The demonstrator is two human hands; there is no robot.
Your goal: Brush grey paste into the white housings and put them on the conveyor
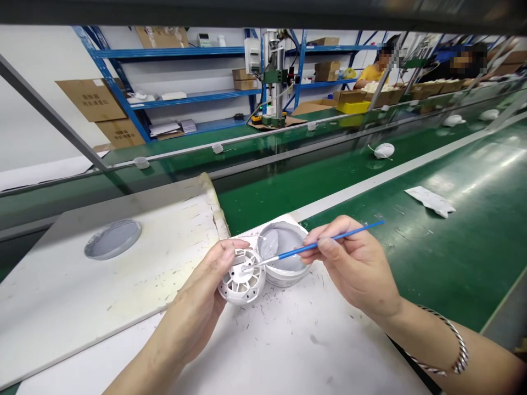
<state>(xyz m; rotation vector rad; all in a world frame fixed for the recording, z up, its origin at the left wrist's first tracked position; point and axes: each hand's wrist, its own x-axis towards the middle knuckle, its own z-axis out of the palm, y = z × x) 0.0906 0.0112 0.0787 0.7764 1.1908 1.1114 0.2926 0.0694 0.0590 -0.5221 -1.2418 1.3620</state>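
My left hand (208, 299) grips a round white plastic part with radial slots (242, 282), tilted toward me. My right hand (354, 269) pinches a thin blue-handled brush (329, 240), and the brush tip rests on the top face of the white part. Just behind the part stands an open white tub of grey paste (284, 252). Both hands hover over a white paper sheet (296, 345) at the near edge of the bench.
A white board (82, 285) on the left carries a grey lid (112, 238). A green conveyor belt (453, 230) runs to the right with a scrap of paper (430, 200) and white round parts (383, 150). Blue shelving, a press machine (274, 77) and seated people are behind.
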